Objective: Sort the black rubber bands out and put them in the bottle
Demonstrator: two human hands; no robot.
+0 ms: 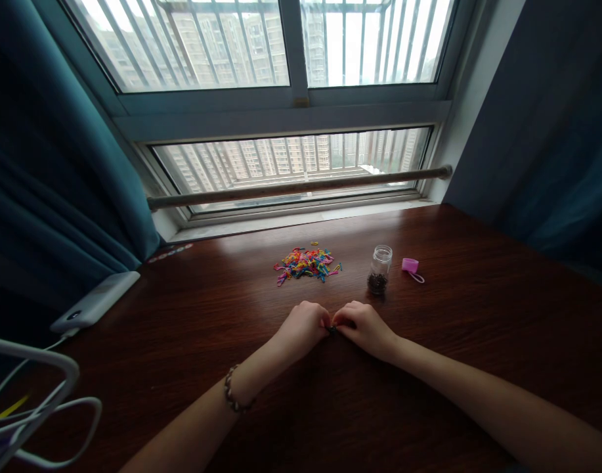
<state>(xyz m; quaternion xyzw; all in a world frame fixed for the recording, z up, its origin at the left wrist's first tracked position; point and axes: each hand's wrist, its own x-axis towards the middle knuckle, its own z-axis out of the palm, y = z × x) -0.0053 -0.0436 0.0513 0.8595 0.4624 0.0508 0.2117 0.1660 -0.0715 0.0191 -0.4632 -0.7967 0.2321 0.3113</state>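
My left hand [308, 323] and my right hand [367, 328] meet low over the wooden table, fingertips almost touching. Both are closed in a pinch on a small dark piece [332, 329] between them, too small to name more exactly. Beyond my right hand stands an upright, uncapped clear jar [381, 263], its bottom filled with small dark pieces [377, 284]. To its right lies a pink cap [409, 265] with a loop. A loose heap of small, brightly coloured bands or links [306, 263] is spread out past my left hand.
The dark red-brown table [192, 315] reaches to a barred window with a rail [301, 188]. At the left are a white device [96, 302] with a cable, a white wire frame [59, 364] and a blue curtain [74, 157]. A wall borders the right side.
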